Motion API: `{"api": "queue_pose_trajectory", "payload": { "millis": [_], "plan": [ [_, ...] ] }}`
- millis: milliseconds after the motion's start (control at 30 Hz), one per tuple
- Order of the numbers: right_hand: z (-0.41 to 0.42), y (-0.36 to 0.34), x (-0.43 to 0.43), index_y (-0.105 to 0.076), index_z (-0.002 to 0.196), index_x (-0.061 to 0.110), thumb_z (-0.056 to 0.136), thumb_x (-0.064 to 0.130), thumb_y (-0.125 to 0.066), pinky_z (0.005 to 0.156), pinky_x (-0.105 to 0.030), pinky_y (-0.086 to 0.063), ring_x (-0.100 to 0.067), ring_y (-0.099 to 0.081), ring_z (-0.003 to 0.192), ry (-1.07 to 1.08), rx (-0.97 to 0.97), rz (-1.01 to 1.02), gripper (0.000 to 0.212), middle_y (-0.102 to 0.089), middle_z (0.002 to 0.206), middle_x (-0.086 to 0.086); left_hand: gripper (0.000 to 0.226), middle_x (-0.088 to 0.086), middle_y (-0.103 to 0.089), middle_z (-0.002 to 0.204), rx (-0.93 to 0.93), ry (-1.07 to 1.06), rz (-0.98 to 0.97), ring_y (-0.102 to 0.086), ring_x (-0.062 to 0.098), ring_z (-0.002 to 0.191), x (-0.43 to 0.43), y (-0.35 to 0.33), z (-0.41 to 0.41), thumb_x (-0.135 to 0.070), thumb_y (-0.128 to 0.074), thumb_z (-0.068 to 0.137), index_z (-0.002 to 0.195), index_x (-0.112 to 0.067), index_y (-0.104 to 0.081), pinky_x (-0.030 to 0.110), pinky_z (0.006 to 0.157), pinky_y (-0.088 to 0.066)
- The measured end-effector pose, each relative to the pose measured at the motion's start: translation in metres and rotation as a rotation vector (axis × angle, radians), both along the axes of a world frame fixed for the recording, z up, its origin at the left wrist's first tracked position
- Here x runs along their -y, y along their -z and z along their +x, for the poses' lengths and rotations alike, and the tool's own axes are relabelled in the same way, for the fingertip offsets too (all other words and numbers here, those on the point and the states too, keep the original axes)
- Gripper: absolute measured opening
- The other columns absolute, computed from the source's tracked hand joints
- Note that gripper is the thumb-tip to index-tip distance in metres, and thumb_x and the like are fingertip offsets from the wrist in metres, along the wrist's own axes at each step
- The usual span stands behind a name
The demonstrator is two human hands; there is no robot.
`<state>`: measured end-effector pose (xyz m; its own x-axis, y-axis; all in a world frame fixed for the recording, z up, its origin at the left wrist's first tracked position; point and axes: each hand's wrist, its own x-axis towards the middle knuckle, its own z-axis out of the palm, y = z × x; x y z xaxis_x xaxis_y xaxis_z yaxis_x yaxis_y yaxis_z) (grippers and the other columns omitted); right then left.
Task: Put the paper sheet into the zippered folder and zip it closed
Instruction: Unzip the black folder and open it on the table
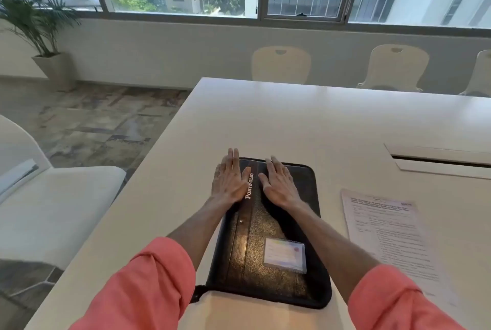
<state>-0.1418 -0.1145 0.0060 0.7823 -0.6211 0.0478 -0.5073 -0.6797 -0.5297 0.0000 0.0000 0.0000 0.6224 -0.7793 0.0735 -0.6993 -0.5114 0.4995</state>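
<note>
The black zippered folder [268, 236] lay closed on the white table [292, 122]. The left hand [229, 178] and right hand [279, 182] rested flat on its far end, fingers extended, gripping nothing. The paper sheet [390, 239] lay right of the folder.

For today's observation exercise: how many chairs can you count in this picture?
4. One chair stands left of the table; three line its far side, the last cut off. More may be hidden.
</note>
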Motion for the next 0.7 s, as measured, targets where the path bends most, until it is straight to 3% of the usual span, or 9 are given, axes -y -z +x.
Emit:
{"api": "queue_pose_trajectory", "payload": {
  "millis": [133,267,433,600,700],
  "plan": [
    [0.015,0.003,0.000,-0.025,0.173,0.016,0.116,0.038,-0.045,0.138,-0.043,-0.009,-0.022,-0.013,0.170,-0.098,0.014,-0.005,0.064,-0.017,0.183,-0.006,0.084,0.007,0.009,0.184,-0.022,0.010,0.048,0.001,0.024,0.171,0.007,0.002,0.010,-0.053,-0.034,0.115,0.174,-0.016,0.012,0.046,0.139,-0.004],
    [0.035,0.003,0.013,-0.038,0.168,0.017,0.114,0.037,-0.047,0.133,-0.051,-0.027,-0.025,-0.033,0.162,-0.093,0.051,0.005,0.058,-0.037,0.174,-0.004,0.089,0.007,0.011,0.184,-0.048,0.058,0.083,0.006,0.022,0.171,0.013,0.010,0.021,-0.054,-0.039,0.113,0.174,-0.015,0.014,0.044,0.139,-0.001],
    [0.060,-0.002,0.034,-0.062,0.150,0.015,0.112,0.020,-0.051,0.121,-0.054,-0.043,-0.027,-0.054,0.145,-0.113,0.065,-0.026,0.040,-0.059,0.156,-0.004,0.090,0.007,0.010,0.184,-0.119,0.098,0.047,0.007,0.018,0.170,0.018,0.024,0.033,-0.053,-0.039,0.112,0.174,-0.015,0.014,0.042,0.139,0.003],
    [0.082,-0.003,0.053,-0.076,0.132,0.018,0.105,0.001,-0.052,0.110,-0.052,-0.052,-0.028,-0.062,0.134,-0.129,0.022,-0.052,0.040,-0.067,0.144,-0.006,0.094,0.002,0.013,0.184,-0.122,0.079,-0.026,0.008,0.013,0.170,0.019,0.029,0.037,-0.055,-0.045,0.110,0.174,-0.019,0.013,0.035,0.137,0.005],
    [0.096,-0.007,0.064,-0.080,0.124,0.022,0.104,0.001,-0.054,0.103,-0.050,-0.056,-0.027,-0.065,0.123,-0.160,-0.019,-0.003,0.039,-0.069,0.132,-0.006,0.095,-0.002,0.016,0.183,-0.126,0.073,-0.027,0.011,0.010,0.168,0.018,0.031,0.037,-0.058,-0.045,0.110,0.174,-0.021,0.014,0.033,0.136,0.006]
  ]
}}
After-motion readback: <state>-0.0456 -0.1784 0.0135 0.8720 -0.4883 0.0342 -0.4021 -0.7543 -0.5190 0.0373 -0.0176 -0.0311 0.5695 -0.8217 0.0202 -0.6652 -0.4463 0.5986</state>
